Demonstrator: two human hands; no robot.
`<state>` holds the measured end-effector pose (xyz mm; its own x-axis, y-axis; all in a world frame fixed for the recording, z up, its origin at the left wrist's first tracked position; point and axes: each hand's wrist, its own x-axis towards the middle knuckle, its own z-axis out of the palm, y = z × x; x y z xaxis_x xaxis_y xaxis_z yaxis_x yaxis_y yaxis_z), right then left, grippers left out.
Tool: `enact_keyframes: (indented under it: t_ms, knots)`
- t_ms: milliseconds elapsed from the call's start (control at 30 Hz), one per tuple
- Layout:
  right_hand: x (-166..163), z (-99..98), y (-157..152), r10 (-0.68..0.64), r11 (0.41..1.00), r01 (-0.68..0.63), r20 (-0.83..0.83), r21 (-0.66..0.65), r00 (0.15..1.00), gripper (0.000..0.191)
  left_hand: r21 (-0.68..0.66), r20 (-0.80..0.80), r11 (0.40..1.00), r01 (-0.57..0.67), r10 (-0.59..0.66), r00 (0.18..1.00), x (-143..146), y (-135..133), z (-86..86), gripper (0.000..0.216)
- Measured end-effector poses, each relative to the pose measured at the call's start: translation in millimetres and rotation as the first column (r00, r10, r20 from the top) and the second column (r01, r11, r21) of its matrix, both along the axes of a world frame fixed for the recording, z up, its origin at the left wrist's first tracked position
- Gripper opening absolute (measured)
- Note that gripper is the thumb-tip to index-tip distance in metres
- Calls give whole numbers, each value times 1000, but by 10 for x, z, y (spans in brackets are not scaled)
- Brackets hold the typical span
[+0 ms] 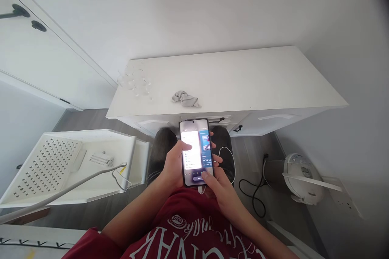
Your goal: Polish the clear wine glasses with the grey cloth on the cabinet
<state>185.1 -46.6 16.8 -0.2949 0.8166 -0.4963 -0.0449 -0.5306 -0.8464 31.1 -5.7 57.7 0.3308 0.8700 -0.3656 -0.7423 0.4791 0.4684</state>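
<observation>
A smartphone [195, 149] with a lit screen is held upright in front of my chest, below the front edge of a white desk [243, 81]. My left hand [174, 165] wraps its left side, thumb resting on the screen. My right hand [219, 180] cups the phone's lower right corner, fingers behind it and thumb at the bottom of the screen. A white cable [226, 154] runs from the phone's bottom end. On the desk lie a crumpled grey cloth [184, 99] and several clear glasses [135, 81].
A white cart with a perforated tray [45, 162] stands at my left, with a white pole and a wire hanger [120, 174] across it. A round white appliance [300, 176] and a black cord [253, 194] sit on the grey floor at right. White cabinet doors fill the upper left.
</observation>
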Motion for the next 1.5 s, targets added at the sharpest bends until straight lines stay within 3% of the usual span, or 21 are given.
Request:
enact_keyframes:
  t_ms: [200,533,767,1067,1300,1500]
  knots:
    - [-8,37,14,17,1000,-17,10,7,1000,38,24,-18,1000,-14,14,1000,-13,-17,-14,64]
    - [-11,31,17,13,1000,-13,43,-8,999,41,23,-400,999,-29,36,916,40,-14,112,64]
    - [-17,68,42,46,999,-44,65,-28,997,43,-40,-168,997,-62,54,984,-16,-12,19,59]
    - [-32,44,48,33,999,-32,31,-41,999,48,-17,-251,996,-87,80,965,1,-3,71,51]
    - [-43,136,94,63,997,-61,36,-48,997,44,-6,-102,999,-38,37,994,-39,28,63,51]
    - [-59,85,73,29,991,-41,-97,-127,995,45,11,-89,999,-42,43,995,-27,43,67,51]
